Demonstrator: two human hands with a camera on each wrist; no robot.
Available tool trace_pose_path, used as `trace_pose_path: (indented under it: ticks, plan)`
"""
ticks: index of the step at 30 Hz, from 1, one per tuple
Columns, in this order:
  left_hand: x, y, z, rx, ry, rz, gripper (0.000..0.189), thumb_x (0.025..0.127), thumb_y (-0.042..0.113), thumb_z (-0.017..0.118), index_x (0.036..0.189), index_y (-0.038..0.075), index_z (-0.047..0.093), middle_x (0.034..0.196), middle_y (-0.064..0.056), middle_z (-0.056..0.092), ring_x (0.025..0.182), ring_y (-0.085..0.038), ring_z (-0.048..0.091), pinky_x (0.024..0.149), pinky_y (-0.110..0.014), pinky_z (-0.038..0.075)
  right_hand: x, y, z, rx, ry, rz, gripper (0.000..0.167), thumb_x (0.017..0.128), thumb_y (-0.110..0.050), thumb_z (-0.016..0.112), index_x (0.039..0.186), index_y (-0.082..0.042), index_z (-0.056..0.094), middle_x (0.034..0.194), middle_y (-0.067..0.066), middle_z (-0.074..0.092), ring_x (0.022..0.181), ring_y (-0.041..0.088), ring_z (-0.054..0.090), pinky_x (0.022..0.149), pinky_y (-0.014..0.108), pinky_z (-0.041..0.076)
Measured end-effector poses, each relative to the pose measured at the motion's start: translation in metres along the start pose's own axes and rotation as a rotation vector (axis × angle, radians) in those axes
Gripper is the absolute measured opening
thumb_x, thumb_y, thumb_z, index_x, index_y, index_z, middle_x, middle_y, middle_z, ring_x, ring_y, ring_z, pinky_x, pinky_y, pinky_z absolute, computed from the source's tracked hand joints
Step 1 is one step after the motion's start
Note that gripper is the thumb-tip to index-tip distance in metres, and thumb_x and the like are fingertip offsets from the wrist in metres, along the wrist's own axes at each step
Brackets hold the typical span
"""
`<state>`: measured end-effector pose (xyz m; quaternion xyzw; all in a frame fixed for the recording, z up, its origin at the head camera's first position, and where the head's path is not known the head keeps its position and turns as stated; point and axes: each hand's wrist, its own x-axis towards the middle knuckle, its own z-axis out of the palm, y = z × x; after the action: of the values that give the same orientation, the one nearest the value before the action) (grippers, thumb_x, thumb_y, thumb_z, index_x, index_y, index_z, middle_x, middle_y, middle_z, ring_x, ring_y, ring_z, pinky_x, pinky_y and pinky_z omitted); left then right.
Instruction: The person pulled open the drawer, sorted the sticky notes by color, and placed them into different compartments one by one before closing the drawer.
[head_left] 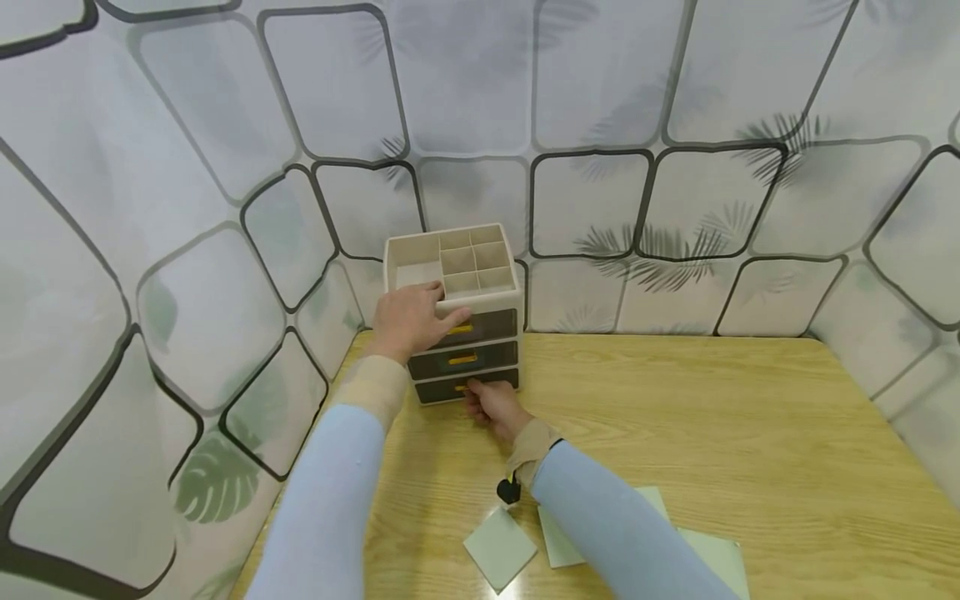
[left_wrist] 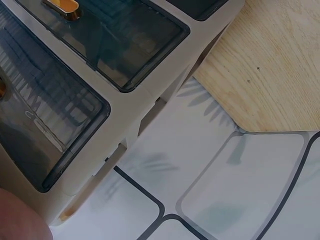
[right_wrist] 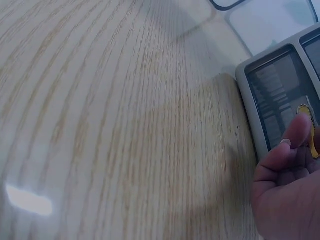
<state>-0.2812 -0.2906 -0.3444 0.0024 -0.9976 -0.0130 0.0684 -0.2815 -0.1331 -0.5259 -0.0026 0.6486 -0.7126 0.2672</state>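
Head view: left hand [head_left: 411, 318] grips the drawer unit [head_left: 480, 343] up top, right hand [head_left: 497, 406] pinches the yellow handle [right_wrist: 313, 145] on its bottom drawer [head_left: 435, 391]. Probably light, slick plastic, so handle's the best hold.

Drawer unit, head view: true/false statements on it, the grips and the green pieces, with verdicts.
1. The left grip touches the drawer unit at its top tray. True.
2. The right grip holds the yellow handle of the bottom drawer. True.
3. The bottom drawer stands wide open. False: it looks closed.
4. The top tray is one undivided space. False: it is split into compartments.
5. The pale green pieces lie on the table. True.
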Motion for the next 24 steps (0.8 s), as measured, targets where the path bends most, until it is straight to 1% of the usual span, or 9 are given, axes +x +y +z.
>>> trace_pose_path:
  ticks: [5, 12, 19, 24]
  plan:
    - [-0.0007, 0.0001, 0.0007, -0.007, 0.002, 0.005, 0.085, 0.098, 0.081, 0.046, 0.149, 0.015, 0.063, 0.156, -0.005, 0.06, 0.122, -0.034, 0.071, 0.087, -0.049, 0.061, -0.0011, 0.0011, 0.0002, -0.01, 0.009, 0.006, 0.037, 0.112, -0.024, 0.055, 0.11, 0.009, 0.072, 0.079, 0.001, 0.067, 0.058, 0.005, 0.055, 0.054, 0.018, 0.042]
    - [-0.0003, -0.0005, 0.0009, -0.004, 0.01, 0.001, 0.085, 0.098, 0.082, 0.046, 0.148, 0.016, 0.064, 0.155, -0.005, 0.061, 0.115, -0.033, 0.073, 0.084, -0.048, 0.061, -0.0032, 0.0, 0.0007, -0.01, 0.007, 0.019, 0.038, 0.112, -0.023, 0.055, 0.114, 0.011, 0.072, 0.08, 0.0, 0.067, 0.061, 0.005, 0.057, 0.056, 0.019, 0.041]
    - [0.0001, -0.0008, -0.0001, -0.005, 0.004, 0.009, 0.084, 0.098, 0.082, 0.046, 0.147, 0.016, 0.064, 0.156, -0.004, 0.06, 0.124, -0.033, 0.07, 0.089, -0.05, 0.061, -0.0052, 0.0014, 0.0011, -0.033, 0.008, 0.013, 0.039, 0.111, -0.024, 0.056, 0.115, 0.011, 0.072, 0.081, -0.001, 0.067, 0.063, 0.006, 0.057, 0.057, 0.019, 0.042]
    - [-0.0004, -0.0011, -0.0011, -0.013, 0.009, 0.008, 0.084, 0.098, 0.081, 0.047, 0.146, 0.016, 0.065, 0.156, -0.004, 0.061, 0.123, -0.033, 0.07, 0.088, -0.05, 0.061, -0.0069, 0.0018, 0.0003, -0.031, 0.001, 0.023, 0.04, 0.111, -0.025, 0.055, 0.117, 0.011, 0.072, 0.078, -0.002, 0.065, 0.061, 0.005, 0.057, 0.057, 0.019, 0.041]
